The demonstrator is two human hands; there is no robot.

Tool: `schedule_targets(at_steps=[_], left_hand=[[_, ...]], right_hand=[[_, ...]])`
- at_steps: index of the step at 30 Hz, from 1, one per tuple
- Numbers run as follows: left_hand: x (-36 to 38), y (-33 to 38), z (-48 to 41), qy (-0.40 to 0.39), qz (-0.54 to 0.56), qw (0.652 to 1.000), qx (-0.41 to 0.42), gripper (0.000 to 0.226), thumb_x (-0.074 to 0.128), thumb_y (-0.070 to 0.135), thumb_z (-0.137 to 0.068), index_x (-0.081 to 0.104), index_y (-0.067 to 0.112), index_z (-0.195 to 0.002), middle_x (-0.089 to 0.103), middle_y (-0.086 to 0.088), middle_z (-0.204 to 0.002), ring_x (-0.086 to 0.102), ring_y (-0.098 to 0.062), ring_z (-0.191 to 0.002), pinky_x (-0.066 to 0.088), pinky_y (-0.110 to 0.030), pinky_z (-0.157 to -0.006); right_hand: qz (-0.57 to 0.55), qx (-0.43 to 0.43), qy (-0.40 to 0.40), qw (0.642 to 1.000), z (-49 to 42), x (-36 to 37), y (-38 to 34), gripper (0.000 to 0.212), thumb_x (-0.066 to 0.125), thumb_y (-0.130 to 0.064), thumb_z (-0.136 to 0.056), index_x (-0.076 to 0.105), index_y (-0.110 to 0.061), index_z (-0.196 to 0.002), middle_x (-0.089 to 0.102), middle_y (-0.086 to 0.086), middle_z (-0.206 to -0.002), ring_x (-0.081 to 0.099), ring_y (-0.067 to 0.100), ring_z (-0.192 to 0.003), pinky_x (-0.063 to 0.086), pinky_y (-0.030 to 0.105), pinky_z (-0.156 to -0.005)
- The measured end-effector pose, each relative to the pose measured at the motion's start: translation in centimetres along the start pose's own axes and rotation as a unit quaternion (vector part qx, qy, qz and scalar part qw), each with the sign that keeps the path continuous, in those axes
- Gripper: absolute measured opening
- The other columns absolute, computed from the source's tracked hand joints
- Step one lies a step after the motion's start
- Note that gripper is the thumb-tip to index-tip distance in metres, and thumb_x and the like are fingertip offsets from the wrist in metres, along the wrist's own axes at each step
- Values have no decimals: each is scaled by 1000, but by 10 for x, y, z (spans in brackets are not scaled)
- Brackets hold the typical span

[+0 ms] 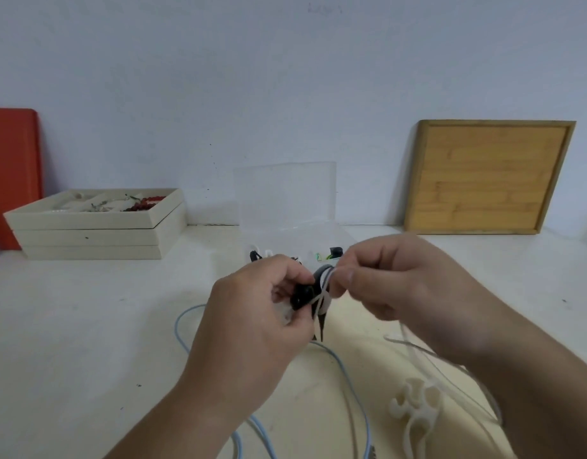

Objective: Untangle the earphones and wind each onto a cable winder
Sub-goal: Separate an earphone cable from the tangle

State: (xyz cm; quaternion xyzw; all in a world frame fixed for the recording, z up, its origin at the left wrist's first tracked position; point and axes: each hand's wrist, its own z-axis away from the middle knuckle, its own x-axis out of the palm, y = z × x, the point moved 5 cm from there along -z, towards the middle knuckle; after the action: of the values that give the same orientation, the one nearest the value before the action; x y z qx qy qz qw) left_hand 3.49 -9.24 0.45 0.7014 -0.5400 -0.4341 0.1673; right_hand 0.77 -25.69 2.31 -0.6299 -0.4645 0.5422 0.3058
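Observation:
My left hand (252, 313) grips a black cable winder (307, 298) above the table, with a white earbud showing under its fingers. White earphone cable (323, 293) is wrapped round the winder. My right hand (398, 279) pinches that white cable just right of the winder, and the rest of it trails down under my right wrist. A light blue earphone cable (343, 366) lies looped on the table below my hands. A white cable winder (417, 409) lies on the table at the lower right.
An open clear plastic box (285, 193) with small winders in it stands behind my hands. Stacked cream trays (93, 230) with beads sit at the back left beside an orange board (12, 173). A wooden tray (487, 177) leans on the wall at the right.

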Motion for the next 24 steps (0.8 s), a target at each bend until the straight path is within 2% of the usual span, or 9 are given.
schedule_targets(at_steps=[3,7,10,11,13,15,19,21,24], left_hand=[[3,-2,-1,-28,87,995,-36,26,78,14,-67,71,32,-85,73,14,-78,70,-7,-74,57,-20,-74],[9,2,-1,-82,182,978,-53,28,75,7,-67,72,28,-85,74,6,-76,70,-11,-70,55,-17,-70],[8,3,-1,-67,245,965,-70,27,72,9,-63,73,25,-84,75,0,-76,71,-12,-70,54,-17,-68],[7,4,-2,-58,265,960,-74,26,72,8,-63,73,24,-83,75,-2,-76,71,-13,-71,55,-18,-68],[4,4,-3,-36,297,950,-85,22,74,7,-63,73,17,-82,76,-6,-78,72,-15,-72,56,-19,-69],[0,2,-4,4,306,947,-100,19,81,0,-68,72,11,-80,76,-9,-78,73,-17,-71,56,-18,-67],[-10,-11,-5,96,249,956,-121,22,74,-6,-78,71,15,-85,76,-4,-78,73,-19,-73,55,-24,-68],[-14,-16,-5,127,207,962,-123,22,76,-2,-77,70,17,-85,76,-2,-77,73,-19,-73,55,-24,-68],[-15,-17,-6,138,168,969,-116,22,76,0,-75,69,19,-83,75,1,-74,72,-14,-69,53,-15,-62]], right_hand=[[2,1,88,996,-1,-16,4,23,66,-34,-80,72,-13,-71,33,5,-53,24,26,-56,19,41,-53],[35,12,161,986,0,-26,7,26,70,-28,-90,70,-15,-68,31,-4,-47,24,18,-48,23,22,-43],[11,43,166,985,-3,-24,17,28,67,-28,-93,69,-17,-67,30,2,-51,23,21,-52,21,29,-48],[11,55,154,986,-4,-20,19,29,65,-29,-94,69,-18,-67,31,6,-53,24,23,-54,22,35,-51],[41,78,104,991,-5,-11,24,32,62,-31,-96,70,-19,-67,35,5,-54,28,22,-52,25,36,-53],[66,100,24,992,-5,5,26,35,56,-30,-99,70,-18,-69,42,-6,-52,32,15,-48,27,30,-50],[28,90,-120,988,0,32,23,36,48,-29,-104,70,-12,-82,41,-1,-62,33,10,-51,29,21,-50],[24,75,-147,986,2,34,19,35,47,-26,-105,70,-8,-87,38,-3,-60,31,9,-50,29,18,-49],[39,61,-156,985,3,32,14,31,52,-27,-104,73,-11,-87,35,-7,-57,28,11,-51,26,22,-50]])
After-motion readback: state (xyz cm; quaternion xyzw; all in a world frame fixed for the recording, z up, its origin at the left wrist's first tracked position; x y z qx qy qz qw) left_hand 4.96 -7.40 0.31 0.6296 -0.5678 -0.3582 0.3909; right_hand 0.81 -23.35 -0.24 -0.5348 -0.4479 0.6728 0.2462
